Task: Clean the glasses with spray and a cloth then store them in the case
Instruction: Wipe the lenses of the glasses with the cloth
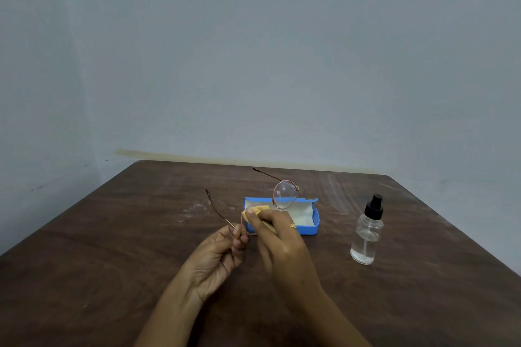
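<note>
A pale grey wall (253, 65) stands behind a brown wooden tabletop (112, 262) with some white scuff marks on it. The left hand (218, 256) is held up over the tabletop and pinches the glasses (284, 194) at the corner of one lens, where the thin arm joins. The glasses are in the air with both arms open. The right hand (282, 236) has its fingers curled round a yellow cloth (258, 210) and presses it on that same lens. Just behind the hands, a blue case (308, 229) lies open on the tabletop. Off to the right, a clear spray bottle (366, 236) with a black top stands upright.
</note>
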